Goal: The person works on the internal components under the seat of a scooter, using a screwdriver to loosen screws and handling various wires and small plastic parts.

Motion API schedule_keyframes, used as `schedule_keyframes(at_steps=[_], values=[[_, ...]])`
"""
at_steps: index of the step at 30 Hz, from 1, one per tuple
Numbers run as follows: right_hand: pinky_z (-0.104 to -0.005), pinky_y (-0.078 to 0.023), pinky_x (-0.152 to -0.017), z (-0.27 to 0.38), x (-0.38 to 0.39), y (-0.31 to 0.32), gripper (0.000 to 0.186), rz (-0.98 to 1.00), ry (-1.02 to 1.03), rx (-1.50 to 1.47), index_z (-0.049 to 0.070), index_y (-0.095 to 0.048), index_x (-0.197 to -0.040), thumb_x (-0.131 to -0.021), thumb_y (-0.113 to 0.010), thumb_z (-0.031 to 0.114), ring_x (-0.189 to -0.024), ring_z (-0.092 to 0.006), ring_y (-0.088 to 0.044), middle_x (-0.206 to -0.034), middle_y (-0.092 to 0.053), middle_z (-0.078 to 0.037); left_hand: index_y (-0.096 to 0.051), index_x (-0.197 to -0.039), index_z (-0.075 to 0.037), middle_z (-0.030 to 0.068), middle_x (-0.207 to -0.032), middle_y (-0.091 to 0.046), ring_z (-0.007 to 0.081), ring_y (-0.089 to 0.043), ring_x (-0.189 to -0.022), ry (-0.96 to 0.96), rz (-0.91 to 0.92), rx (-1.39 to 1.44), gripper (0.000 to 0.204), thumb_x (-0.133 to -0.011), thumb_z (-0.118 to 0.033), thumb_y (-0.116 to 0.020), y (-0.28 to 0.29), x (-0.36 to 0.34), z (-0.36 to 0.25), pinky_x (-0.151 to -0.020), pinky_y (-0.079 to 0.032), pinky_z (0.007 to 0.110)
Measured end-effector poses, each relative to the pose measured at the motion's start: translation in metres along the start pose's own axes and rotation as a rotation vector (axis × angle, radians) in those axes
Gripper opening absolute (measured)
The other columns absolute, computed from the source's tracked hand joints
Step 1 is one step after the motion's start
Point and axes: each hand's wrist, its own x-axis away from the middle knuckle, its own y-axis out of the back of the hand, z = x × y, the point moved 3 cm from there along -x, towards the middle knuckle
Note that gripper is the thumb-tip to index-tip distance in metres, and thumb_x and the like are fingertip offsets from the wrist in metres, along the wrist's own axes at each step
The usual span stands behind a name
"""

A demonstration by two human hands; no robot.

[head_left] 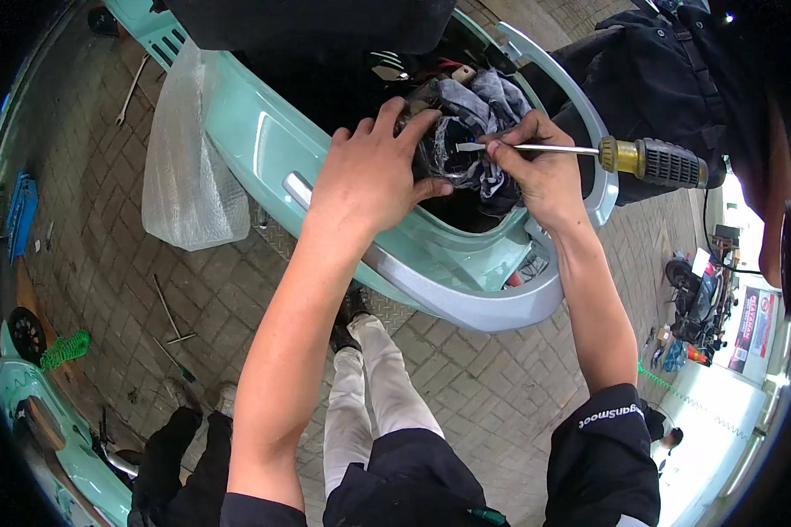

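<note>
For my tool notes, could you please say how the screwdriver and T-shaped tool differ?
The right hand holds the screwdriver; the T-shaped tool lies on paving. The screwdriver's handle is thick, yellow and black; the T-shaped tool has a thin crossbar. Both have slender shafts.

Our left hand [360, 176] is knuckles-up, fingers [387, 119] kinda splayed and arched, thumb [432, 188] poking out right; our right hand [545, 176] has thumb and forefinger pinched, both forearms [290, 325] stretched forward.

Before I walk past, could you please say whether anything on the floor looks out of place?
A wrench and a T-handle tool lie loose on the paving, left of the opened scooter, where someone could trip.
</note>
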Motion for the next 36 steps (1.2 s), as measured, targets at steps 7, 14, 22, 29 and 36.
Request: schedule_keyframes(at_steps=[7,14,22,29,36], values=[[-0.0238,-0.049,-0.068,0.0003,-0.0007,0.0003,0.018,-0.012,0.002,0.009,0.000,-0.047,-0.074,-0.075,-0.064,-0.005,-0.082,-0.0168,-0.064,-0.075,-0.057,-0.007,-0.036,-0.134,-0.022,0.0130,-0.136,-0.036,0.0323,-0.046,-0.117,0.006,-0.009,-0.009,0.076,-0.071,-0.052,-0.064,-0.0010,-0.0008,-0.0003,-0.091,-0.039,0.048],[-0.0236,-0.047,-0.066,-0.0007,-0.0004,0.0020,0.017,-0.021,-0.005,0.043,0.000,-0.049,-0.073,-0.075,-0.065,-0.003,-0.079,-0.0146,-0.063,-0.074,-0.058,-0.006,-0.035,-0.135,-0.022,0.0128,-0.136,-0.036,0.0316,-0.046,-0.116,-0.002,-0.009,-0.023,0.076,-0.072,-0.053,-0.063,-0.0006,-0.0003,-0.0007,-0.090,-0.039,0.047],[-0.0244,-0.047,-0.066,-0.0021,-0.0018,0.0023,0.017,-0.017,0.023,0.053,0.001,-0.049,-0.073,-0.075,-0.065,-0.002,-0.079,-0.0146,-0.063,-0.073,-0.058,-0.006,-0.035,-0.135,-0.022,0.0123,-0.135,-0.036,0.0312,-0.047,-0.115,-0.001,-0.005,-0.026,0.076,-0.072,-0.053,-0.064,-0.0005,-0.0011,-0.0006,-0.089,-0.040,0.045],[-0.0246,-0.048,-0.069,0.0012,0.0003,0.0001,0.016,0.010,-0.009,0.009,0.000,-0.049,-0.074,-0.075,-0.065,-0.002,-0.080,-0.0149,-0.063,-0.074,-0.059,-0.007,-0.035,-0.135,-0.022,0.0125,-0.134,-0.037,0.0309,-0.048,-0.114,-0.006,-0.013,-0.042,0.074,-0.073,-0.051,-0.063,0.0014,0.0002,-0.0023,-0.088,-0.040,0.045],[-0.0240,-0.046,-0.067,0.0002,0.0006,0.0008,0.016,0.000,0.039,0.094,0.000,-0.050,-0.073,-0.076,-0.066,0.001,-0.077,-0.0130,-0.061,-0.075,-0.059,-0.006,-0.035,-0.135,-0.021,0.0134,-0.134,-0.037,0.0311,-0.048,-0.113,-0.026,-0.036,-0.043,0.072,-0.075,-0.051,-0.061,-0.0029,0.0010,-0.0031,-0.088,-0.040,0.046]])
